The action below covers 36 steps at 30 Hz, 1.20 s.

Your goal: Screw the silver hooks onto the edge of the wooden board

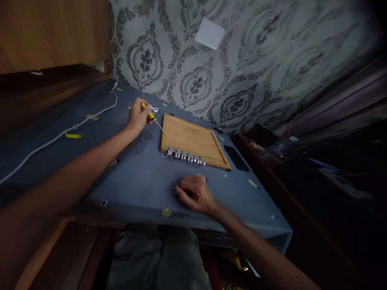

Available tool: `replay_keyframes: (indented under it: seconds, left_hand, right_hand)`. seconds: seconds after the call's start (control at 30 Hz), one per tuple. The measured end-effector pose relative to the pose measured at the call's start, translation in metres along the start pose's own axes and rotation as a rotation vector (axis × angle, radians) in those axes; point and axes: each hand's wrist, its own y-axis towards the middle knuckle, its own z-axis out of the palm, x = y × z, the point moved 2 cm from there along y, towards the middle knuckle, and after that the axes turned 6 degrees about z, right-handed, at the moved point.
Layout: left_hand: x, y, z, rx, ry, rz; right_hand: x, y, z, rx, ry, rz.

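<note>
Screwdriver (pixel 148 114) gripped in outstretched L hand (pixel 138 116) (tip (pixel 165 133) nr board (pixel 193 139)), R hand (pixel 196 194) loosely closed

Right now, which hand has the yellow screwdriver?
The left hand holds the yellow screwdriver. The right hand is curled near the wooden board, showing no tool.

The head-worn view looks forward and down from close above the table (pixel 136 185) toward the patterned wall (pixel 175 40).
</note>
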Motion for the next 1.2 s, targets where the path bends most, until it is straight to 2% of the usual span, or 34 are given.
replay_keyframes:
  seconds: [0.23,0.37,0.67,0.87,1.1,1.2]
  left_hand:
    - [-0.056,-0.029,0.025,0.207,0.091,0.217]
    - [-0.075,-0.04,0.032,0.294,0.178,0.293]
    - [-0.099,-0.044,0.048,0.471,0.493,0.376]
    - [-0.114,-0.054,0.061,0.488,0.484,0.404]
    - [-0.118,-0.064,0.074,0.5,0.573,0.452]
    - [-0.116,-0.064,0.075,0.485,0.6,0.478]
  right_hand:
    - [-0.004,0.006,0.001,0.103,0.113,0.043]
    - [-0.003,0.018,0.0,0.192,0.217,-0.016]
    - [-0.011,0.029,0.015,0.17,0.3,-0.18]
    - [-0.008,0.025,0.01,0.166,0.128,-0.249]
    - [-0.005,0.026,0.004,0.237,0.14,-0.252]
    - [-0.005,0.025,0.003,0.224,0.161,-0.243]
